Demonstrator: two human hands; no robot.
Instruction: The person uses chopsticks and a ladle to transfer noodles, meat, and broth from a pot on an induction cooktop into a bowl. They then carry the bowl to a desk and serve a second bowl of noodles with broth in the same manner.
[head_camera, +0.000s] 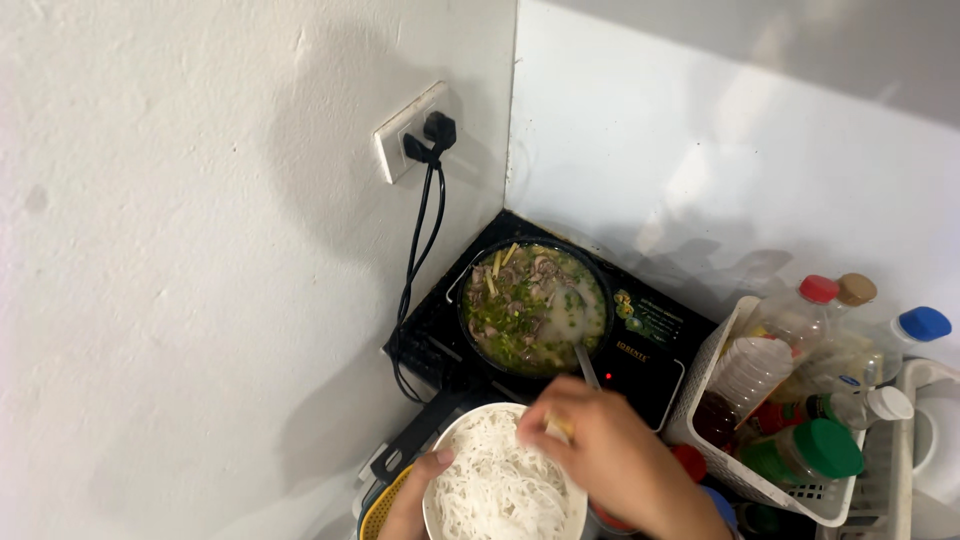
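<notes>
Noodles (495, 480), white and thin, fill a white bowl (440, 440) at the near edge of the scene. The left hand (415, 500) grips that bowl by its left rim, thumb hooked over the edge and touching the noodles. The right hand (610, 450) hovers over the bowl's right side, fingers curled tight around the handle of a metal ladle (585, 368) whose shaft runs up into the pan (535, 305). That dark pan sits just beyond the bowl on a black induction cooktop (650, 340), holding pale broth with meat pieces and chopped greens. A black cable (420, 230) drops from a wall socket (405, 140) on the left toward the cooktop. On the right, a white plastic basket (700, 400) holds bottles (790, 320) with red, brown, blue, white and green caps. A yellow strainer (385, 505) peeks out under the bowl's left side.
</notes>
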